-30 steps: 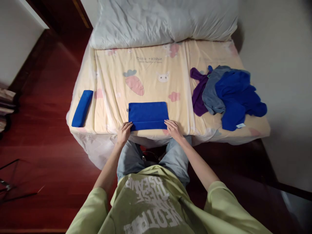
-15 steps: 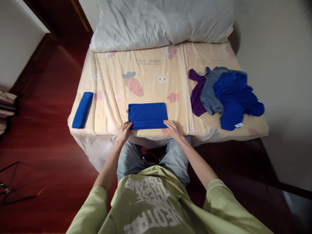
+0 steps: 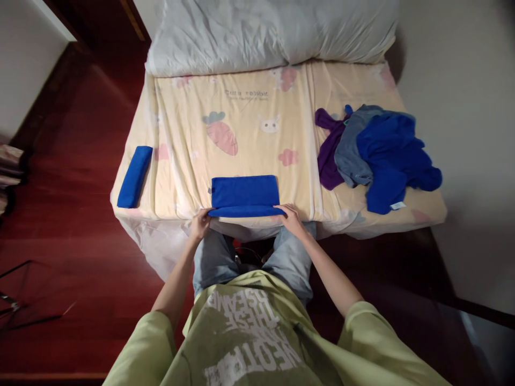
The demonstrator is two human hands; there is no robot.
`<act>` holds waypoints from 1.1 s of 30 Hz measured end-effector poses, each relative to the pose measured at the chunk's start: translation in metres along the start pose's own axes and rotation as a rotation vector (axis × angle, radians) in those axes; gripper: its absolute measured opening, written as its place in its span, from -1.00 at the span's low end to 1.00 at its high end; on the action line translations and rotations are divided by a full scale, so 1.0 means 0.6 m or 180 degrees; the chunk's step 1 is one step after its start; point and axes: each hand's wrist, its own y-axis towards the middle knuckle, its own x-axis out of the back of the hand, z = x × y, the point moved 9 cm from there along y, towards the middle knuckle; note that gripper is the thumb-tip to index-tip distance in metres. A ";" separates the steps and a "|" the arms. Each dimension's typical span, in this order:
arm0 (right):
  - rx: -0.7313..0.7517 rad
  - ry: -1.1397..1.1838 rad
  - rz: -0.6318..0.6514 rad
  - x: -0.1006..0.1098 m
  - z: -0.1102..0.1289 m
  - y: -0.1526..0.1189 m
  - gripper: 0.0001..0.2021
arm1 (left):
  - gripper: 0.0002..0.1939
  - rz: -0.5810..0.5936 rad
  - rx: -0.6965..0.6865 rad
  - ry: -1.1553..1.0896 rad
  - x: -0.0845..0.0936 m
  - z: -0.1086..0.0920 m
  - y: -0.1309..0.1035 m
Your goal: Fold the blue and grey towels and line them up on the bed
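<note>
A blue cloth (image 3: 245, 191), folded into a rectangle, lies at the bed's near edge in front of me. Its near strip is turned up and slightly raised along the front. My left hand (image 3: 200, 223) pinches the left end of that strip, fingers closed on the fabric. At the right end, my right hand (image 3: 290, 219) grips the same strip between thumb and fingers. Farther left rests a second blue cloth (image 3: 135, 177), folded into a narrow bar, apart from both hands.
Crumpled on the right of the bed lie a blue garment (image 3: 396, 155), a grey-blue cloth (image 3: 350, 155) and a purple cloth (image 3: 328, 163). A large pale grey quilt (image 3: 257, 37) spans the back of the patterned bed sheet (image 3: 181, 123). Thin black stand legs (image 3: 24, 316) show at lower left.
Both hands have lifted the near strip of the blue cloth and drawn it slightly toward me. The view has shifted a little; the other cloths stay in place.
</note>
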 end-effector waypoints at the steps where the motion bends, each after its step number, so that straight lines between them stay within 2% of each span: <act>1: -0.0133 0.0097 -0.0061 0.001 -0.008 0.003 -0.59 | -0.66 -0.0024 0.0082 -0.0037 0.002 0.002 0.003; 4: -0.0662 0.0386 -0.0289 0.006 -0.037 0.008 -0.72 | -0.63 -0.0084 0.0263 -0.0135 0.009 0.004 0.007; 7: -0.1015 0.0554 -0.0442 0.005 -0.050 0.013 -0.67 | -0.54 -0.0124 0.0465 -0.0268 0.013 0.007 0.010; 15: -0.1041 0.0370 -0.0636 0.005 -0.049 0.035 -0.54 | -0.53 -0.0002 0.0662 -0.0538 0.014 0.003 0.023; 21: -0.1086 0.0449 -0.0643 0.005 -0.054 0.042 -0.52 | -0.63 -0.0150 0.0733 -0.0333 0.023 -0.005 0.021; 33: -0.1122 0.0632 -0.0905 -0.003 -0.090 0.033 -0.63 | -0.59 -0.0130 0.0686 -0.0234 0.018 -0.001 0.023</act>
